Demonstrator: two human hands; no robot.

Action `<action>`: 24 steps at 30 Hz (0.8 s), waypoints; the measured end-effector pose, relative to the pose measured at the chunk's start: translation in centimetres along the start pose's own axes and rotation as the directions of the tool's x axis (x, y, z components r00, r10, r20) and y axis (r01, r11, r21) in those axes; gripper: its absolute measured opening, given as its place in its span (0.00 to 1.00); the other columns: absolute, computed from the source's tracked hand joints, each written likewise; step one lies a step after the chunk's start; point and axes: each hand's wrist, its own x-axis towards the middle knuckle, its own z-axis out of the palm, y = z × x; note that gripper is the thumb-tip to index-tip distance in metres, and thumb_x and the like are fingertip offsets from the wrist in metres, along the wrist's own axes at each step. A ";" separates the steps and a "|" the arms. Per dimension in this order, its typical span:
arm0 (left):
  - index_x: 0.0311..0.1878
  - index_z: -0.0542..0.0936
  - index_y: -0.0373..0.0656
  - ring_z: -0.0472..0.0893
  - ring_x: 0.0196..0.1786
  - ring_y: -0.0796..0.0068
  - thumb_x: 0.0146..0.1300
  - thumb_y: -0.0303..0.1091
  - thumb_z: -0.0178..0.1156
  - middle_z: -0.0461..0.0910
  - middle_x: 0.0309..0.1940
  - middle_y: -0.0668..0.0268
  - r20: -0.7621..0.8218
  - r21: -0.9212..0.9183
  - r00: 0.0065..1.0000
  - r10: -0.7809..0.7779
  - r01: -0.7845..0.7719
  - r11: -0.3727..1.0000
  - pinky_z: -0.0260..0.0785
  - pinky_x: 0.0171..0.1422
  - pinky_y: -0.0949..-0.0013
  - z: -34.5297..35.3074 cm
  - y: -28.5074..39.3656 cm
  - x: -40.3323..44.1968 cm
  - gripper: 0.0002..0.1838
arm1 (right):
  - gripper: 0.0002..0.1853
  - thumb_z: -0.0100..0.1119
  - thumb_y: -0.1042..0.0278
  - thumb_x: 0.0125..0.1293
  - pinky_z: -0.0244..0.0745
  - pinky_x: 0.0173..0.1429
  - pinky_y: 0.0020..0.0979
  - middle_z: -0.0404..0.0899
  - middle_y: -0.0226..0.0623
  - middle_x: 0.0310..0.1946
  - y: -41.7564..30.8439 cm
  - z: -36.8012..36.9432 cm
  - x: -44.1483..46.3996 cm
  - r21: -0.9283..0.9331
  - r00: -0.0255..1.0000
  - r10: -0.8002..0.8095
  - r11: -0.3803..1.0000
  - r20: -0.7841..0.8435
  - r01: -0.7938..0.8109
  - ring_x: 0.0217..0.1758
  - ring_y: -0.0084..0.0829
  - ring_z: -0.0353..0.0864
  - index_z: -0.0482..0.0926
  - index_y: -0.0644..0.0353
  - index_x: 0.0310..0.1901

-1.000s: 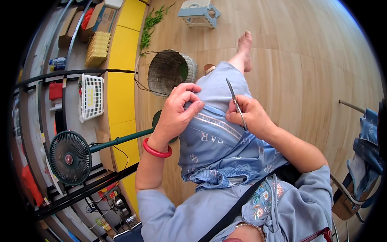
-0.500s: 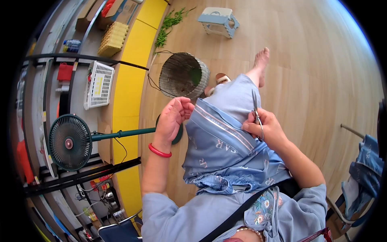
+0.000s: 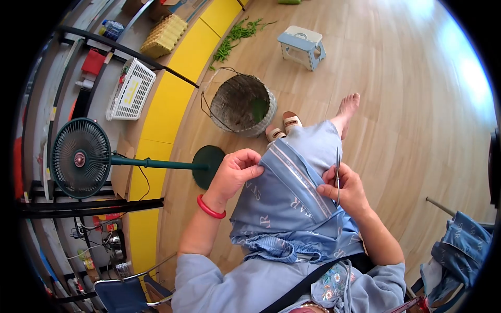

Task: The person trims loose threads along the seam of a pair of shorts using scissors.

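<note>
Across my lap lies a blue lettered garment with a gathered elastic band near my waist and a pale printed stripe along its far edge. My left hand, with a red bangle on the wrist, pinches the garment's far left corner between thumb and fingers. In my right hand is a pair of scissors, blades pointing away from me. That hand sits at the right end of the striped edge; its thumb and fingertips are close to the cloth, but I cannot tell whether they grip it too.
A woven basket and sandals are on the floor ahead, beside my bare foot. A green fan and shelves flank my left. Farther out are a folding stool and green vegetables. More blue cloth hangs at right.
My left hand has gone from loose beside the garment to pinching its corner. The scissors stay in my right hand, now more upright. The whole view has shifted and turned slightly.
</note>
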 end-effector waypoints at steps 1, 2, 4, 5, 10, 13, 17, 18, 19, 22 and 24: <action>0.34 0.78 0.37 0.76 0.40 0.81 0.54 0.15 0.58 0.77 0.37 0.68 0.005 0.011 0.999 0.036 -0.036 0.999 0.68 0.48 0.78 0.1 0.0 0.0 0.07 | 0.16 0.73 0.70 0.50 0.61 0.32 0.17 0.69 0.20 0.25 -0.3 0.2 -0.2 -0.038 1.000 -0.015 0.999 0.013 0.016 0.27 0.12 0.64 0.71 0.57 0.32; 0.34 0.78 0.37 0.76 0.40 0.81 0.54 0.15 0.58 0.77 0.37 0.68 0.004 0.006 0.999 0.041 -0.041 0.999 0.68 0.48 0.78 0.1 -0.1 0.0 0.07 | 0.16 0.73 0.70 0.50 0.61 0.32 0.17 0.69 0.20 0.25 -0.4 0.4 -0.3 -0.044 1.000 -0.016 0.999 0.015 0.017 0.27 0.12 0.64 0.71 0.57 0.32; 0.29 0.77 0.37 0.75 0.40 0.79 0.51 0.13 0.57 0.76 0.37 0.67 -0.016 0.068 0.981 0.192 -0.190 0.979 0.67 0.47 0.78 0.1 -0.6 0.0 0.08 | 0.16 0.73 0.71 0.49 0.61 0.32 0.17 0.69 0.21 0.25 -0.6 0.7 -0.5 -0.050 0.999 0.007 0.999 0.032 -0.006 0.27 0.13 0.64 0.71 0.58 0.32; 0.29 0.77 0.37 0.75 0.40 0.79 0.51 0.13 0.57 0.76 0.37 0.67 -0.020 0.065 0.981 0.195 -0.193 0.979 0.67 0.47 0.78 0.1 -0.9 0.0 0.08 | 0.17 0.73 0.72 0.49 0.60 0.32 0.17 0.68 0.21 0.25 -0.7 0.8 -0.6 -0.059 0.999 0.009 0.998 0.039 -0.007 0.27 0.13 0.63 0.71 0.58 0.33; 0.28 0.76 0.37 0.75 0.40 0.79 0.50 0.12 0.56 0.76 0.37 0.67 -0.106 0.103 0.941 0.323 -0.312 0.944 0.68 0.47 0.77 0.1 -1.9 -0.2 0.08 | 0.15 0.71 0.74 0.50 0.60 0.31 0.17 0.68 0.20 0.25 -1.0 0.8 -0.8 -0.097 0.997 0.051 0.994 0.052 -0.046 0.26 0.12 0.63 0.71 0.57 0.32; 0.33 0.78 0.37 0.75 0.40 0.81 0.54 0.15 0.57 0.77 0.37 0.68 -0.099 0.059 0.958 0.268 -0.263 0.963 0.67 0.46 0.78 0.4 -1.7 -0.2 0.06 | 0.14 0.70 0.76 0.50 0.59 0.30 0.16 0.68 0.19 0.24 -1.2 0.8 -1.1 -0.086 0.998 0.044 0.995 0.047 -0.040 0.25 0.11 0.62 0.71 0.57 0.32; 0.39 0.78 0.37 0.75 0.38 0.84 0.59 0.21 0.59 0.78 0.35 0.70 -0.132 -0.053 0.990 0.052 -0.059 0.997 0.68 0.45 0.80 0.7 -1.0 -0.9 0.05 | 0.14 0.69 0.76 0.50 0.58 0.29 0.15 0.68 0.18 0.24 -1.6 0.4 -1.1 -0.024 0.992 0.124 0.992 -0.003 -0.124 0.24 0.10 0.62 0.71 0.56 0.31; 0.41 0.78 0.36 0.75 0.38 0.85 0.60 0.23 0.59 0.78 0.35 0.71 -0.084 -0.064 0.996 0.042 -0.048 0.997 0.68 0.45 0.81 0.6 -1.2 -0.9 0.06 | 0.14 0.69 0.76 0.50 0.58 0.29 0.15 0.68 0.18 0.24 -1.5 0.2 -1.1 -0.038 0.992 0.129 0.991 0.005 -0.129 0.24 0.10 0.62 0.71 0.56 0.31; 0.43 0.78 0.36 0.76 0.37 0.87 0.61 0.25 0.60 0.79 0.35 0.72 -0.037 -0.076 0.999 0.035 -0.038 0.996 0.68 0.45 0.82 0.4 -1.3 -0.9 0.08 | 0.14 0.69 0.76 0.50 0.58 0.29 0.15 0.68 0.18 0.24 -1.4 0.0 -1.1 -0.025 0.989 0.145 0.989 -0.005 -0.145 0.24 0.10 0.62 0.71 0.56 0.31; 0.44 0.78 0.36 0.76 0.39 0.87 0.61 0.26 0.61 0.78 0.37 0.72 -0.016 -0.092 1.000 0.018 -0.019 0.996 0.69 0.45 0.81 0.4 -1.4 -1.0 0.09 | 0.13 0.68 0.77 0.51 0.59 0.29 0.15 0.68 0.19 0.24 -0.9 -0.5 -1.1 -0.032 0.983 0.181 0.983 -0.007 -0.182 0.24 0.11 0.64 0.71 0.56 0.32; 0.45 0.77 0.35 0.76 0.40 0.86 0.61 0.26 0.61 0.78 0.38 0.71 -0.007 -0.111 1.000 0.026 -0.027 0.993 0.70 0.46 0.80 0.5 -1.3 -1.1 0.10 | 0.13 0.68 0.77 0.51 0.60 0.30 0.15 0.69 0.19 0.25 -0.7 -0.7 -0.9 -0.055 0.980 0.199 0.978 -0.004 -0.199 0.25 0.11 0.65 0.71 0.57 0.33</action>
